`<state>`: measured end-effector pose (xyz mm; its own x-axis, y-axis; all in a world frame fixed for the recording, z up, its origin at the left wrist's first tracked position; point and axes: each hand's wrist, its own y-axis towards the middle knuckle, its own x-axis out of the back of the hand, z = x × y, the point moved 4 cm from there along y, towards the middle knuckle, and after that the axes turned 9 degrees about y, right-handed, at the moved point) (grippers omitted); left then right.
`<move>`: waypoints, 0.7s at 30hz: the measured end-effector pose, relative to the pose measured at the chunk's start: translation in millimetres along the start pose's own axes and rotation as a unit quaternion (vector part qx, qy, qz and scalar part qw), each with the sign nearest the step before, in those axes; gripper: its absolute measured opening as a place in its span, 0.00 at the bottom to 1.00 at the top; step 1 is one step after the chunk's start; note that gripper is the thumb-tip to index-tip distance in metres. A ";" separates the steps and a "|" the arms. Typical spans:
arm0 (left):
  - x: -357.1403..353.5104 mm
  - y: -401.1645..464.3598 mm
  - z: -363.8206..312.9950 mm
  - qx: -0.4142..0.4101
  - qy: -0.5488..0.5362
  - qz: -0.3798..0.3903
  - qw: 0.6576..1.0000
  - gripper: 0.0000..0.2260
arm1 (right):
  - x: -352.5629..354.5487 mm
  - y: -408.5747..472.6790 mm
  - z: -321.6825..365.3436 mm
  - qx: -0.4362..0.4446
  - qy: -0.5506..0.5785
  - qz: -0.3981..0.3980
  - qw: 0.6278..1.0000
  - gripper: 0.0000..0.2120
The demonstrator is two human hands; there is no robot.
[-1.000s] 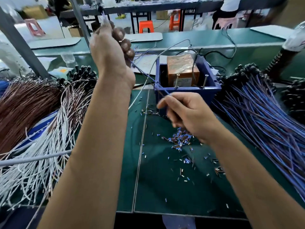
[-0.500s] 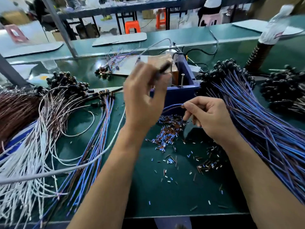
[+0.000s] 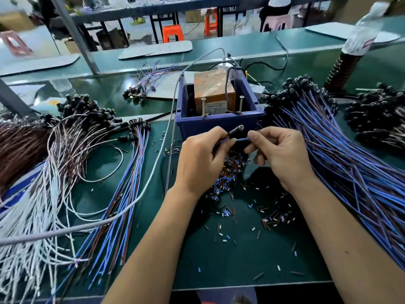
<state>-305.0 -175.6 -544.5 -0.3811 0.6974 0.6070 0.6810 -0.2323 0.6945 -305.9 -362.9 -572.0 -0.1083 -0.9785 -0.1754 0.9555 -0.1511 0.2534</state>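
Wire-harness assembly workshop is indicated: green bench mat [image 3: 241,270], blue wire bundles [image 3: 350,172] piled at 3 o'clock, white wire bundles [image 3: 32,216] at 9, further benches [image 3: 241,47] seen at 12.

Beyond, green workbenches [image 3: 241,46] — orange stools [image 3: 173,32] behind, grey post [image 3: 73,34] left.

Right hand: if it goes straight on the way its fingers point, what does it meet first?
Probably the left hand: the right hand points leftward along the blue wire both pinch, a short gap apart.
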 end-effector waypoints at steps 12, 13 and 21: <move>-10.2 -3.6 2.9 0.063 -0.097 0.041 0.992 0.09 | -3.8 -5.2 1.8 0.008 -0.037 0.042 0.998 0.12; -11.0 -3.3 3.6 0.074 -0.112 0.048 0.990 0.11 | -4.0 -5.2 1.6 0.007 -0.032 0.044 0.998 0.13; -13.7 -2.8 10.6 0.137 -0.213 0.132 0.958 0.12 | -6.2 -5.6 7.8 -0.026 -0.009 0.080 0.996 0.15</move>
<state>-295.0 -177.3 -558.9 0.0778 0.8655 0.4949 0.8791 -0.2937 0.3754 -312.7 -357.1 -565.0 0.0430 -0.9918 -0.1201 0.9738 0.0148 0.2269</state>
